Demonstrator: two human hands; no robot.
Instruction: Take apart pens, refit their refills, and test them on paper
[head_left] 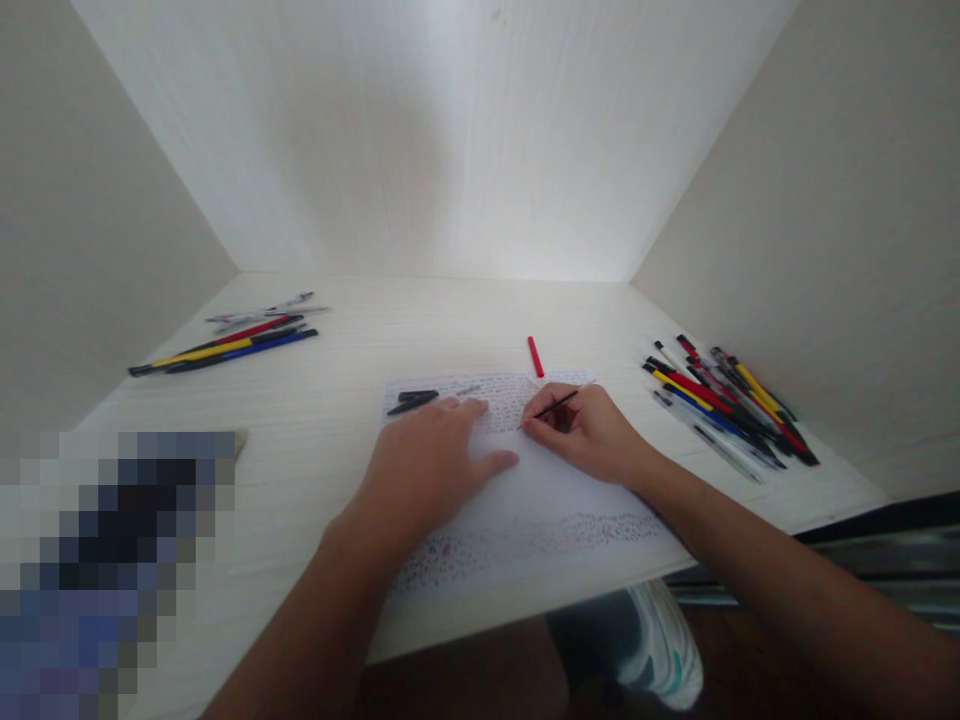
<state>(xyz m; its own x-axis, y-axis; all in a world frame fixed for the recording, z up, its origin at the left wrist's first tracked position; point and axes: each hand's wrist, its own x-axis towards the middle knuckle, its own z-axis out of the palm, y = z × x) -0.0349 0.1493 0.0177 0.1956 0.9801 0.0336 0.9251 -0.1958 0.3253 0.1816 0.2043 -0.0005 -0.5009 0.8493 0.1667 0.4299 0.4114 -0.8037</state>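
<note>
A sheet of paper (pixel 555 490) lies near the table's front edge, with lines of small marks along its top and bottom and a blank band between. My right hand (pixel 592 430) pinches a pen (pixel 556 405), whose dark barrel shows and whose tip is down near the marked lines. Flat on the sheet's left part rests my left hand (pixel 427 455), fingers spread, thumb pointing toward the pen. Just beyond its fingertips are black pen caps (pixel 412 402) on the paper. Past the sheet's top edge lies a red pen cap (pixel 535 356).
Several pens (pixel 232 345) lie in a loose bunch at the far left. A larger heap of pens (pixel 720 400) is on the right, by the side panel. White panels enclose the table (pixel 420 320) on three sides. A blurred-out object (pixel 112 580) occupies the lower left.
</note>
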